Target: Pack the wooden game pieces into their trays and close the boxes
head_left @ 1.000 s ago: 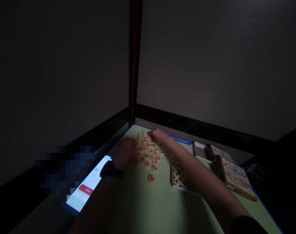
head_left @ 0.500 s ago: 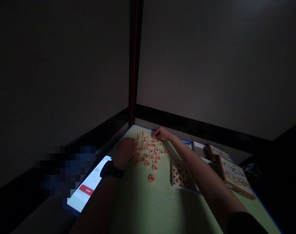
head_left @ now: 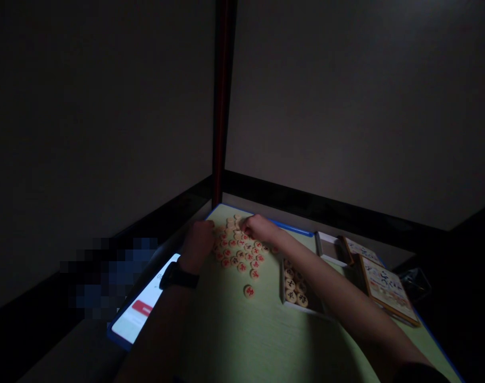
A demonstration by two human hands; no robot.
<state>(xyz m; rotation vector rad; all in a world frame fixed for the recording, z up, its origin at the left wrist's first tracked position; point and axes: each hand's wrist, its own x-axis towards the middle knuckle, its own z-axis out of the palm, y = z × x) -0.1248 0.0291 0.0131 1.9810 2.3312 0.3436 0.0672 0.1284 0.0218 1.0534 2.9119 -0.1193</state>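
Round wooden Chinese chess pieces point(head_left: 241, 255) lie spread over the green table, some with red characters, some with black, some showing plain faces. My right hand point(head_left: 261, 229) reaches over the far part of the spread, its fingers pinched down on a piece there. At the left edge of the spread is my left hand point(head_left: 200, 240), a dark watch on its wrist; its fingers are curled, and what they hold, if anything, is too dark to see. An open box point(head_left: 284, 282) right of the spread holds several black-marked pieces, partly hidden under my right forearm.
A lit phone point(head_left: 133, 322) lies at the table's left edge. A second open box point(head_left: 332, 249) stands at the back right, beside two printed box lids point(head_left: 390, 287). Walls meet behind the green table point(head_left: 242, 340). One red piece point(head_left: 249, 291) lies apart, nearer me.
My right hand has moved left and slightly nearer over the pieces. My left hand has drawn left and up, uncovering more pieces at the left edge.
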